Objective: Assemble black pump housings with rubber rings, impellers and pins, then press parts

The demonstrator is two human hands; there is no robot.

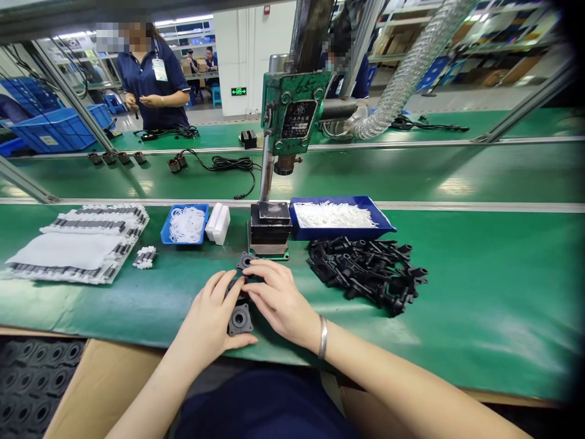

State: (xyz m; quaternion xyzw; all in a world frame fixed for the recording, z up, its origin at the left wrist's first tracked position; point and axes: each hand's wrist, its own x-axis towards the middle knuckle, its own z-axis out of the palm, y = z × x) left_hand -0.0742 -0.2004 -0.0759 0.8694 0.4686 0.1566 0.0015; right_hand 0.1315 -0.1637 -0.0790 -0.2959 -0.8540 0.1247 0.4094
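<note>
My left hand and my right hand meet over small black plastic parts on the green bench, just in front of a small green hand press. Both hands pinch one black part between their fingertips. A square black part with a round hole lies flat under my left thumb. Another black part lies just beyond my fingers, next to the press base. A silver bangle sits on my right wrist.
A heap of black parts lies to the right, a blue tray of white pieces behind it. Left: a blue tray of white rings, a white block, stacked sheets of components. Other people stand beyond the conveyor.
</note>
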